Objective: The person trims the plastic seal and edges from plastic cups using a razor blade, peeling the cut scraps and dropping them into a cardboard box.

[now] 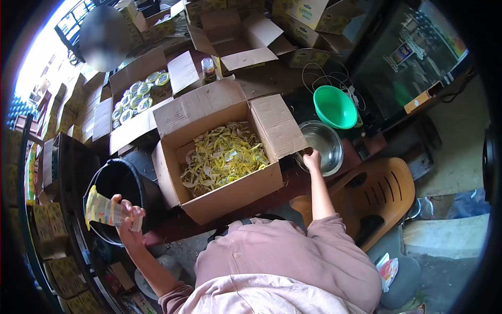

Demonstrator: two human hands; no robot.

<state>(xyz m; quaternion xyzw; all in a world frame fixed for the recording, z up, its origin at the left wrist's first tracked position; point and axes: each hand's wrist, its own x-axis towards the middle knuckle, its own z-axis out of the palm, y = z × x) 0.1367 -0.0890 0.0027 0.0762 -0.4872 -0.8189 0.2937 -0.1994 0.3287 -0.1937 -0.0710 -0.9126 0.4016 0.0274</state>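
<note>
Left of the box (235, 197), by the bucket (153, 191), the left hand (129, 216)'s fingers clamp a clear cup (107, 211) — yellow material at its end suggests it's unfinished. Strips (225, 157) heaped in the box suggest much done. The right hand (312, 159)'s fingers curl at the box's right flap (278, 125) — grip unclear.

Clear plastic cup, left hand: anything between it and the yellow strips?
Yes. In this view, the black bucket, then the open cardboard carton's left wall, lie between cup and strips. Cup height is unclear; no flap covers the strips.
</note>
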